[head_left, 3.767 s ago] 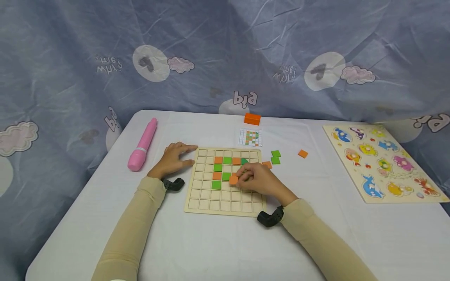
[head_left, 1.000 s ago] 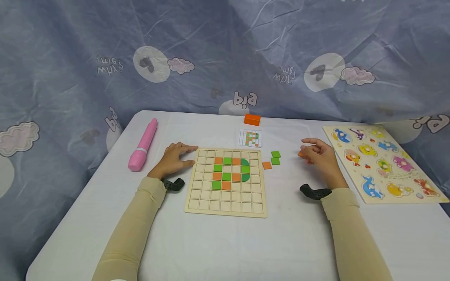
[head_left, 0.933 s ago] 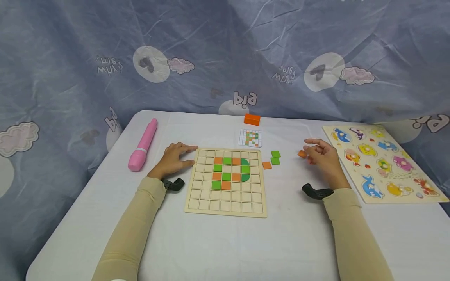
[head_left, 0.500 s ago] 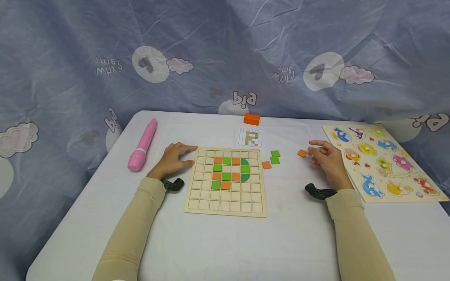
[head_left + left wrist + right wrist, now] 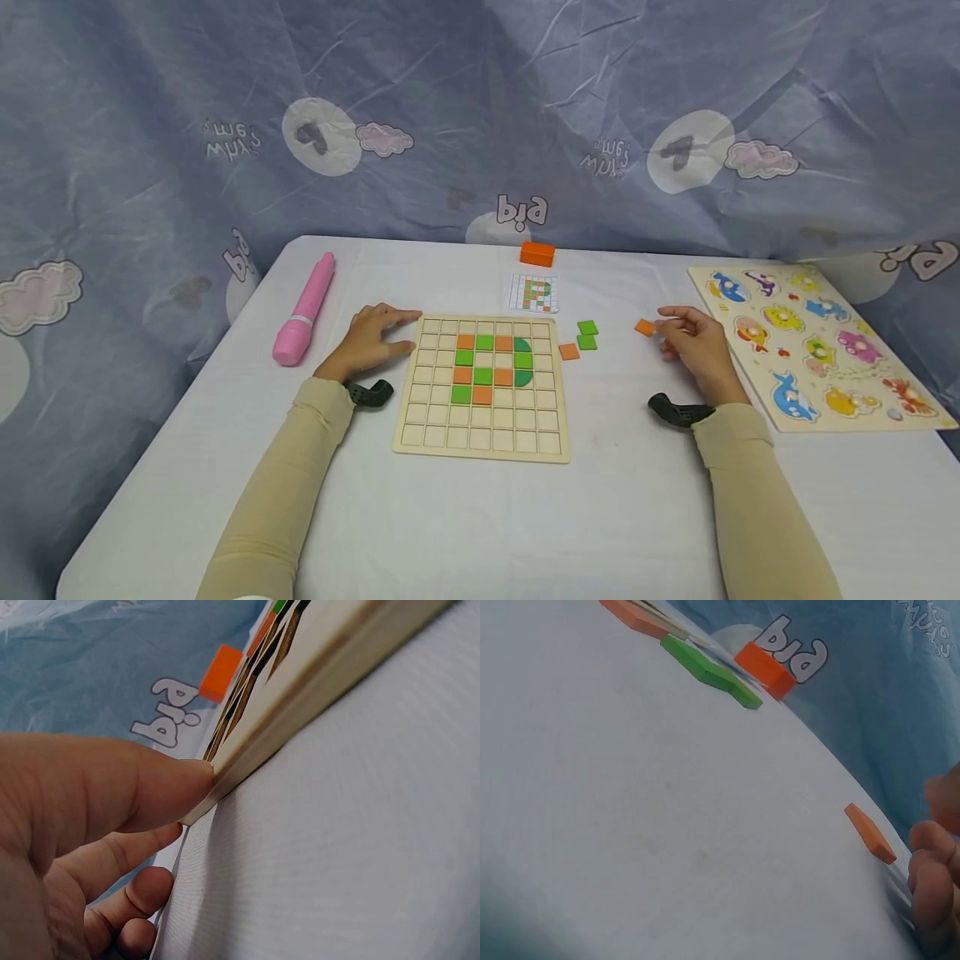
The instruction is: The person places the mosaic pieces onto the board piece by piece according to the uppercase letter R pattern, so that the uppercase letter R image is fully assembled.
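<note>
My left hand (image 5: 369, 340) rests at the left edge of a wooden grid board (image 5: 450, 437). In the left wrist view its thumb (image 5: 172, 787) touches the side of the board (image 5: 262, 750), and the other fingers are loosely bent. Square orange and green tiles and dark green rounded pieces form a pattern on the grid. My right hand (image 5: 697, 346) is on the right side of the table, holding nothing, its fingers loosely bent. Just left of its fingertips lies a loose orange square tile (image 5: 644, 327); the right wrist view shows a gap between that tile (image 5: 870, 834) and the fingers.
Two green tiles (image 5: 587, 335) and an orange tile (image 5: 569, 352) lie right of the board. Behind it are a pattern card (image 5: 534, 293) and an orange block (image 5: 537, 254). A pink microphone-shaped object (image 5: 303, 312) lies left, a sea-animal puzzle board (image 5: 825, 350) right.
Earlier my right hand was over the board with an orange tile, now lying in the grid. It moved right, touched the loose orange tile, then drew slightly back. My left hand stayed put.
</note>
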The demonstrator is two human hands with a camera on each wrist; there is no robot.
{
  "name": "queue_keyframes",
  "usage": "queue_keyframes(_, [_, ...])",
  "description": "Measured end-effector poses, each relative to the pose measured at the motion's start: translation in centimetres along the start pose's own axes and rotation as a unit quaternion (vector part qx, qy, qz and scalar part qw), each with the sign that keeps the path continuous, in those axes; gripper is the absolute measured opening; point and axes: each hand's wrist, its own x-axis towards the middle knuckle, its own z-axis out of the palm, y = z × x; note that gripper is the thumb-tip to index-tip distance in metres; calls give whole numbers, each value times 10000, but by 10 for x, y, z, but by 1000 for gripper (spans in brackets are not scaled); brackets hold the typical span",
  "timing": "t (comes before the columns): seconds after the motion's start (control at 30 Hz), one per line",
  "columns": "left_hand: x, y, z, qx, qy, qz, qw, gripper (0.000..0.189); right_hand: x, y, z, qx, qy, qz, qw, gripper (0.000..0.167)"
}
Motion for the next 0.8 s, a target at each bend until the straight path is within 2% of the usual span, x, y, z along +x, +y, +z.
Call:
queue_keyframes(0.1, [0, 0, 0, -6, 0, -2, 10000, 58, 0, 1, 2, -342, 62, -85, 9994, 37])
queue_keyframes(0.3, [-1, 0, 0, 13, 4, 18, 10000, 58, 0, 2, 5, -855, 99, -202, 9961, 38])
queue_keyframes(0.53, [0, -2, 1, 9, 13, 28, 10000, 58, -1, 0, 9, -1271, 107, -40, 9918, 43])
queue_keyframes(0.8, [0, -2, 1, -69, 14, 11, 10000, 58, -1, -4, 11, -1966, 245, 90, 9801, 45])
